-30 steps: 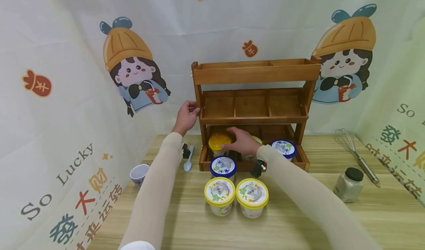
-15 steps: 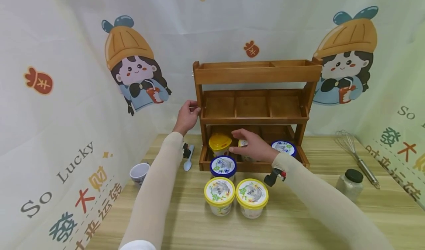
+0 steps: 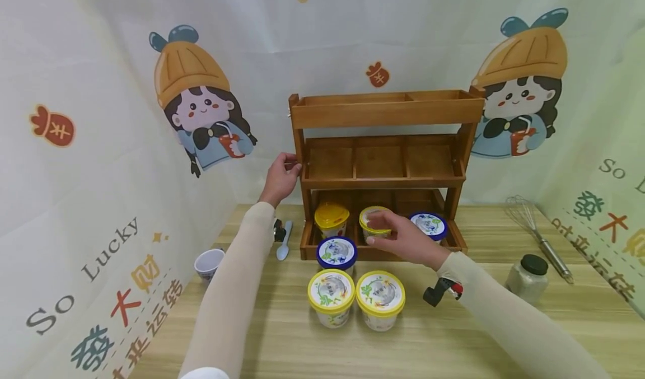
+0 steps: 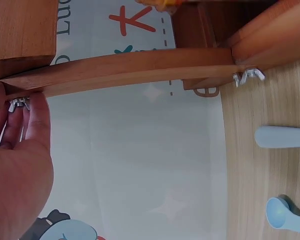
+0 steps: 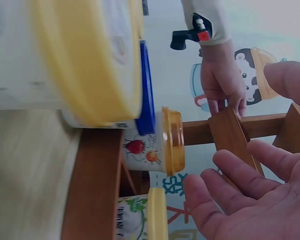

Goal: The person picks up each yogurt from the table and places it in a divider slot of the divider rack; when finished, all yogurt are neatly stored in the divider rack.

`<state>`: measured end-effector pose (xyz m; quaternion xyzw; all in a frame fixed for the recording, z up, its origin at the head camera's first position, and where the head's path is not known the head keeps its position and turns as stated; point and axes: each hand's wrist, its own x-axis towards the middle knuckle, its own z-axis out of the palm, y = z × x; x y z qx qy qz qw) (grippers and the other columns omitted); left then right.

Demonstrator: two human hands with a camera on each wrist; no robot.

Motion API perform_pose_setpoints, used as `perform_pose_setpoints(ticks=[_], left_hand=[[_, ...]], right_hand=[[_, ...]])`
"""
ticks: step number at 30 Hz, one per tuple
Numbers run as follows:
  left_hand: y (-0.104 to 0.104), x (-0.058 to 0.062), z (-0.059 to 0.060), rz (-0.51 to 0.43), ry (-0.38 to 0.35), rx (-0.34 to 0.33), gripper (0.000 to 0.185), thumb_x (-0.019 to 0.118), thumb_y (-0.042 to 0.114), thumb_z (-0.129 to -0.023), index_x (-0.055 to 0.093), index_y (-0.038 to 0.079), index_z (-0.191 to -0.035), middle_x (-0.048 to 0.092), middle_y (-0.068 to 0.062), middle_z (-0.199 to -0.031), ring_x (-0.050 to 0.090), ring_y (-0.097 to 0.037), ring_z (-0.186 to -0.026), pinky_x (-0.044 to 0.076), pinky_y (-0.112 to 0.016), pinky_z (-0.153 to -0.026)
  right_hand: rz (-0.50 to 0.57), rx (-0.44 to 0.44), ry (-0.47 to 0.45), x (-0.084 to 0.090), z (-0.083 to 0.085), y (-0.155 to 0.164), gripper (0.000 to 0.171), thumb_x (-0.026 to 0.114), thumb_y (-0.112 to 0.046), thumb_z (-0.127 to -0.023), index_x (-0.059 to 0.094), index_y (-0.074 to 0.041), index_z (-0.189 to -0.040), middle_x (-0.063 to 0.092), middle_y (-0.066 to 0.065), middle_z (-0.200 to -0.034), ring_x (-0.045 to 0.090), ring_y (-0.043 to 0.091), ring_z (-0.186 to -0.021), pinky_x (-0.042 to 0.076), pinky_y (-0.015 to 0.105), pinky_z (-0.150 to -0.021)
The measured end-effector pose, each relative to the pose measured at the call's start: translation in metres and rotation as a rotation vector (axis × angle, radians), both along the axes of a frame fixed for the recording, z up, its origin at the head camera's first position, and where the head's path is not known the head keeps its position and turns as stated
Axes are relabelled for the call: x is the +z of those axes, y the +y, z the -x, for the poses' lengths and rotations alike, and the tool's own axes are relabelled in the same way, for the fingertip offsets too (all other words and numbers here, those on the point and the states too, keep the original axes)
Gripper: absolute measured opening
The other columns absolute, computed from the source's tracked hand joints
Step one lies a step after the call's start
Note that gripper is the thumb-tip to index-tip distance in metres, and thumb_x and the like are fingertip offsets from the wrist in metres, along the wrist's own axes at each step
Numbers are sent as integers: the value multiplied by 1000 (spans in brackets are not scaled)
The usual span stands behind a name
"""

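My left hand grips the left upright of a brown wooden rack, its fingers by a wing nut in the left wrist view. With fingers spread and slightly bent, my right hand hovers before the bottom shelf and holds nothing. It overlaps a yellow-lidded tub in the middle compartment. To that tub's left stands a cup with a clear orange-yellow lid; a blue-lidded tub fills the right compartment. Another blue-lidded tub and two yellow-lidded tubs stand on the table before the rack.
A pale blue spoon and a small white cup lie left of the rack. On the right are a whisk and a black-capped jar. Printed cloth hangs behind and at both sides.
My right hand has drawn back to the right and toward me, away from the orange-yellow-lidded cup, uncovering more of the middle tub. The left hand stays on the upright.
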<state>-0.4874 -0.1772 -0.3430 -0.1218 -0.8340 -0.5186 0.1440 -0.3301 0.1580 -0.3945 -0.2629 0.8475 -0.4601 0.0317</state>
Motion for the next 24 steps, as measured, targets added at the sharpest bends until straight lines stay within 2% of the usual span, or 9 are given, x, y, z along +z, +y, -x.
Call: perform_pose_setpoints(ticks=[4,10,15,20,24], left_hand=[[-1,0,0,-18,-14,-9,36,59,19,-109,55,4,-142,61,-18,-144,59,-35,-136,54,-50,-111],[-2,-3,2,-65,-12,5,39,62,21,-108,57,4,-142,62,-18,-143,59,-35,-135,54,-49,-112],[-1,-6,1,-116,-9,-9,38,62,20,-108,57,2,-142,62,-19,-142,60,-34,-135,55,-48,-111],[1,-4,-2,-169,-7,-25,38,62,18,-108,57,1,-142,61,-21,-142,60,-36,-134,54,-49,-112],[1,-1,-3,-174,-17,-20,40,62,19,-108,57,1,-143,61,-21,-144,59,-36,-135,53,-49,-113]], right_hand=[[-8,15,2,-8,-12,9,61,71,-35,-103,50,-6,-153,60,19,-151,55,43,-141,52,56,-113],[-26,15,-31,-23,-27,16,59,73,-38,-101,54,-10,-149,61,14,-150,55,40,-142,52,57,-113],[-18,42,-54,-34,-38,23,58,74,-31,-101,53,-8,-150,59,19,-152,54,42,-143,54,57,-111],[-40,83,-36,-41,-49,28,60,76,-32,-99,53,-11,-150,59,19,-151,55,42,-141,57,54,-106],[-65,125,-23,-45,-57,32,68,80,-34,-96,51,-10,-152,57,19,-152,55,42,-140,58,49,-104]])
